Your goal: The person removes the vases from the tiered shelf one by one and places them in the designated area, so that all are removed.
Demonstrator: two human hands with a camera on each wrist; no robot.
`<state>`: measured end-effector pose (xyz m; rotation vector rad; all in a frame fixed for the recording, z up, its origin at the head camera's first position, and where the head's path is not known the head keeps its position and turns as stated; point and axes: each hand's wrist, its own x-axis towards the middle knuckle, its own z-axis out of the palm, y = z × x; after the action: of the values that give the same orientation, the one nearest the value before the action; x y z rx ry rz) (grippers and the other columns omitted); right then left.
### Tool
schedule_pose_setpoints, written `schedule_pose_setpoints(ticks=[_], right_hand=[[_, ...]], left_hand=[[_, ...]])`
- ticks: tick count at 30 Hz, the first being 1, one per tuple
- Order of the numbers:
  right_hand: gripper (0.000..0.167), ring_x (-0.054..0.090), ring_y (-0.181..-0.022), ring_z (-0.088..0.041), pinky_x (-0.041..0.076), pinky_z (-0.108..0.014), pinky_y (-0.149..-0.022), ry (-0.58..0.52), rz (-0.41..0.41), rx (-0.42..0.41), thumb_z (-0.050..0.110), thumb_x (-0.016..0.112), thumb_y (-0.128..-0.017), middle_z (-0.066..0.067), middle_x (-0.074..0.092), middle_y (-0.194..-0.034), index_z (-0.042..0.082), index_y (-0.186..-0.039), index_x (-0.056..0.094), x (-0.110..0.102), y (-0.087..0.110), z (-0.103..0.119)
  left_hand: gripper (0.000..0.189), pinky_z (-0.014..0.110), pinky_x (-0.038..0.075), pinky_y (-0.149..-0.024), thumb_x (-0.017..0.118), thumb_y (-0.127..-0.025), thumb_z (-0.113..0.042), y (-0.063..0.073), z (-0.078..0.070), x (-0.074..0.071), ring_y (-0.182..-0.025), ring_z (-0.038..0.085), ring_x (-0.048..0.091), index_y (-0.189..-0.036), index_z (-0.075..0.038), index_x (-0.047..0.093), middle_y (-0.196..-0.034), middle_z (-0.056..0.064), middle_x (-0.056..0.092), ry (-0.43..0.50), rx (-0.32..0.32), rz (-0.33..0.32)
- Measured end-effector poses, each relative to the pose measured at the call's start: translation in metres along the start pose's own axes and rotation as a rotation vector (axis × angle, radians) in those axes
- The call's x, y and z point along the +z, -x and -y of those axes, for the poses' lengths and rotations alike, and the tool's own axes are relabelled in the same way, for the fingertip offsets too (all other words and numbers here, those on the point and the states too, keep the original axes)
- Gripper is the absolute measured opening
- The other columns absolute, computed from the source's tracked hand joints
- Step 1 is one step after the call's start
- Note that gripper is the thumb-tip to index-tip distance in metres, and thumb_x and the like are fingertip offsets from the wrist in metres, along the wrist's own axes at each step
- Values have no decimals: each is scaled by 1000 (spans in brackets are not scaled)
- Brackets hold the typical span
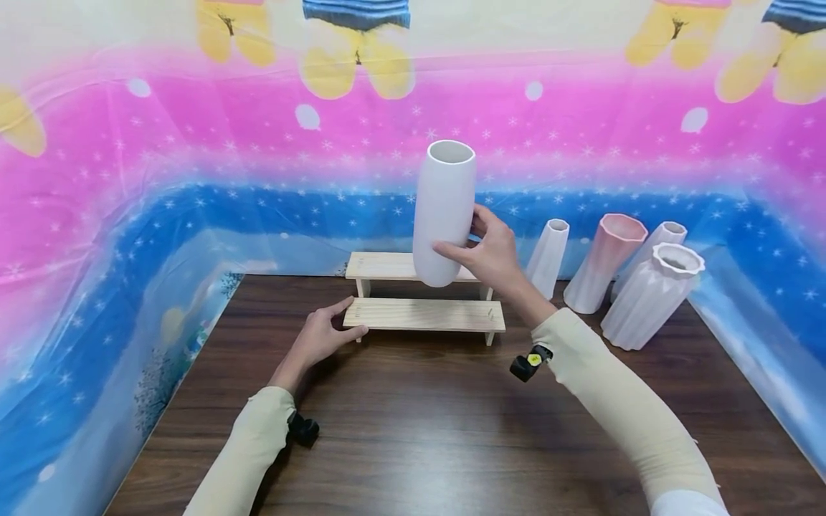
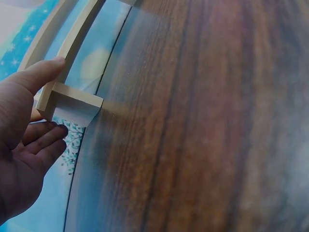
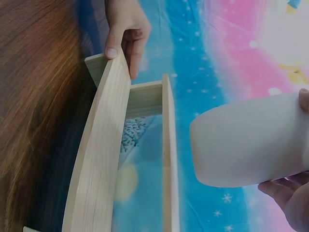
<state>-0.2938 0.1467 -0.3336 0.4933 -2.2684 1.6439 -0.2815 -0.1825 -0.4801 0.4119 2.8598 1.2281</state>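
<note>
A tall white vase [image 1: 445, 208] with an open round mouth is held upright in my right hand [image 1: 495, 259], thumb in front and fingers round the far side. It is above the two-step wooden stand [image 1: 413, 315] in the head view, and its rounded base [image 3: 205, 150] appears apart from the upper board in the right wrist view. My left hand [image 1: 320, 335] grips the left end of the stand's lower board. In the left wrist view its thumb [image 2: 44, 73] lies over the board's edge, with the other fingers on the opposite side.
At the right of the dark wooden table [image 1: 413, 430] stand a slim white vase [image 1: 548, 258], a pink-and-white vase [image 1: 603, 265], a ribbed white vase [image 1: 648, 304] and another white vase [image 1: 667, 231] partly hidden behind. A printed cloth [image 1: 258, 143] hangs round the table's back and sides.
</note>
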Motion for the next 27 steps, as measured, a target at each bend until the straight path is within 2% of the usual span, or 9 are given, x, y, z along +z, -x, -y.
schedule_pose_setpoints(ticks=[6,9,12,19,27], right_hand=[[81,63,-124,-26,54,-46,-96,5,-3,-11,28,91,-80,-9,62,-140,13,-148,50,-22,18,6],[80,64,-124,-27,55,-46,-96,11,-22,0,26,91,-80,-10,63,-139,12,-147,51,-33,25,7],[79,64,-123,-27,55,-46,-95,25,-45,20,27,91,-80,-10,63,-139,12,-146,52,-43,31,5],[80,64,-124,-30,55,-47,-95,45,-73,58,28,91,-79,-11,63,-140,10,-147,51,-60,45,-7],[78,65,-120,-33,55,-48,-95,70,-97,74,28,91,-80,-15,64,-137,9,-145,52,-79,62,-25]], left_hand=[[84,39,44,-80,77,-91,-46,0,0,0,-110,25,60,-156,-6,42,-147,22,55,-11,16,-3],[84,39,43,-74,77,-91,-46,1,0,-1,-84,24,56,-156,-7,43,-148,22,54,-1,13,0],[83,38,41,-69,77,-91,-45,1,0,-1,-67,21,42,-156,-7,43,-148,23,53,5,13,2],[82,36,40,-66,77,-91,-45,0,1,-2,-71,21,43,-156,-7,44,-149,23,52,2,4,-1],[84,35,38,-58,78,-90,-46,-1,1,0,-56,17,33,-156,-8,43,-150,24,50,32,-2,8]])
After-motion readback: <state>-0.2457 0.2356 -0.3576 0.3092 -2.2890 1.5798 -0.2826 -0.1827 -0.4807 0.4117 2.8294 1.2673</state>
